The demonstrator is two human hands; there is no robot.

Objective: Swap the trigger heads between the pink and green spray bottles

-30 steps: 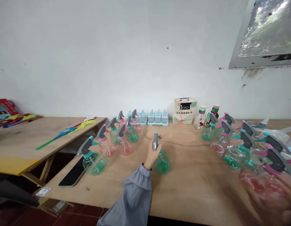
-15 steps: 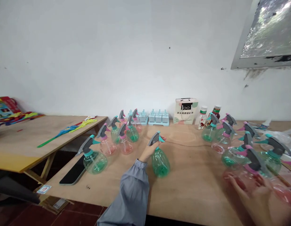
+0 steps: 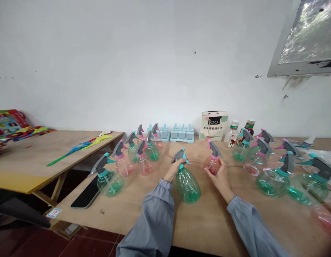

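Observation:
My left hand (image 3: 174,170) is wrapped round the neck of a green spray bottle (image 3: 188,187) with a grey and teal trigger head, near the table's middle. The bottle leans slightly. Just right of it, my right hand (image 3: 220,177) grips the round body of a pink spray bottle (image 3: 211,165), whose grey and pink head points up. A gap separates the two held bottles. Several pink and green spray bottles stand to the left, among them a green one (image 3: 110,184) beside a black phone (image 3: 86,194). More stand at the right, including a green one (image 3: 272,182).
Pale blue moulds (image 3: 182,134), a paper bag (image 3: 213,126) and a white-capped bottle (image 3: 233,134) line the wall side. At the left, a second table (image 3: 28,157) bears colourful plastic pieces. Clear plastic wrap lies at the far right.
My right hand has brought the pink bottle from the right-hand group to the table's middle. My left hand still holds the green bottle, whose base has swung slightly right. The view has shifted slightly.

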